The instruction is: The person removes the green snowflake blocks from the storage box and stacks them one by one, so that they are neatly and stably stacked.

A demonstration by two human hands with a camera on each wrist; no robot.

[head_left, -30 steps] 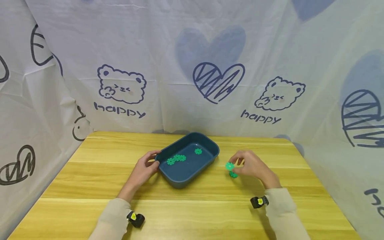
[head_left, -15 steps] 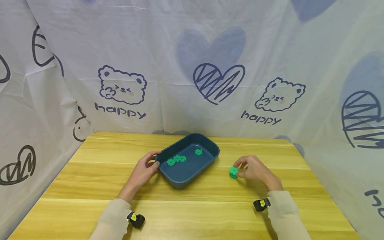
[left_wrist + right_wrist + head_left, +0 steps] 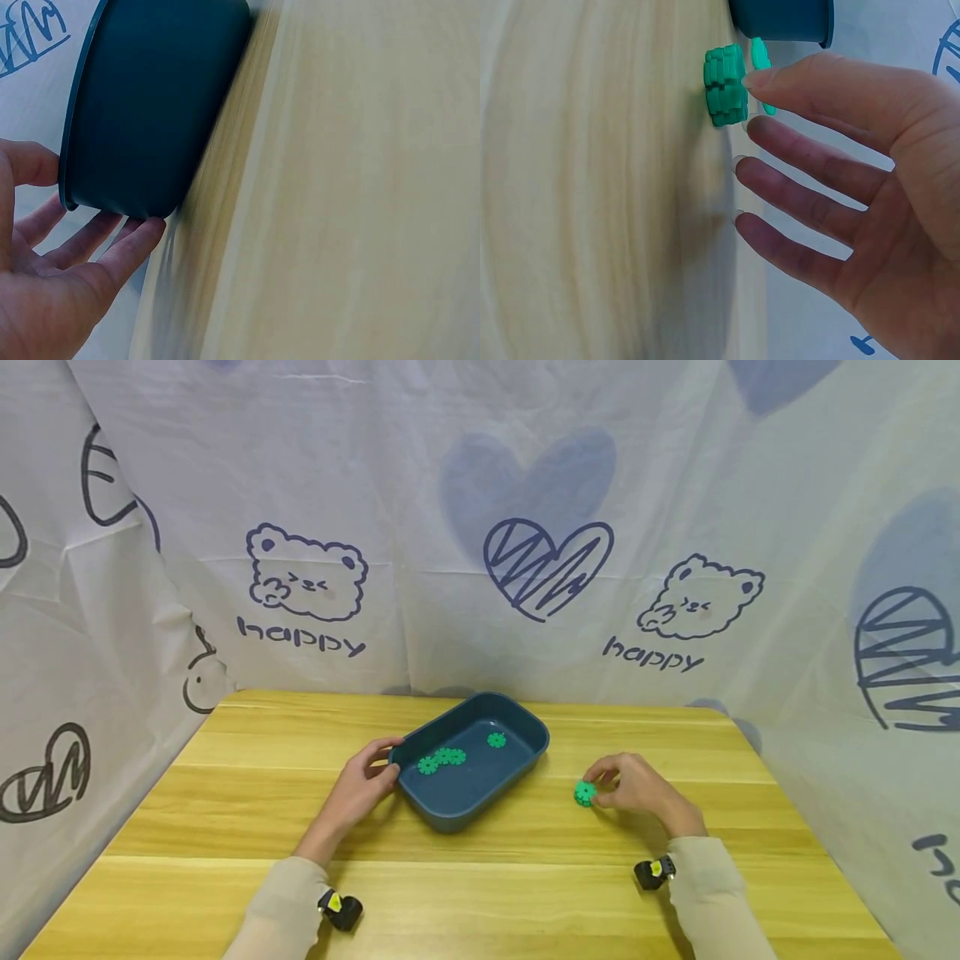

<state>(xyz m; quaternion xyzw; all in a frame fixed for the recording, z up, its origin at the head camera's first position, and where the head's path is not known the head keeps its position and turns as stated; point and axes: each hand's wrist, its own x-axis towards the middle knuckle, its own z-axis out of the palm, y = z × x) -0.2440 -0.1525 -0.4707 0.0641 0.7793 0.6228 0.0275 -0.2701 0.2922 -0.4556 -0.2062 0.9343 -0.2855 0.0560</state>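
Note:
In the head view, my left hand holds the left end of a dark blue plastic bin. The left wrist view shows the thumb at its rim and the fingers against the outer wall. Off to the bin's right, my right hand pinches a green snowflake-shaped disc between thumb and index finger. That disc stands on edge in the right wrist view, right beside a small stack of similar green discs on the table. The other right-hand fingers are extended and hold nothing.
Several green discs lie on the bin floor, one apart from the others. The wooden table ends at the back against a printed white cloth. Each wrist carries a black camera.
My right hand has moved slightly right and down, bringing the pinched disc from beyond the stack to directly over it. The left hand and the bin have stayed in place.

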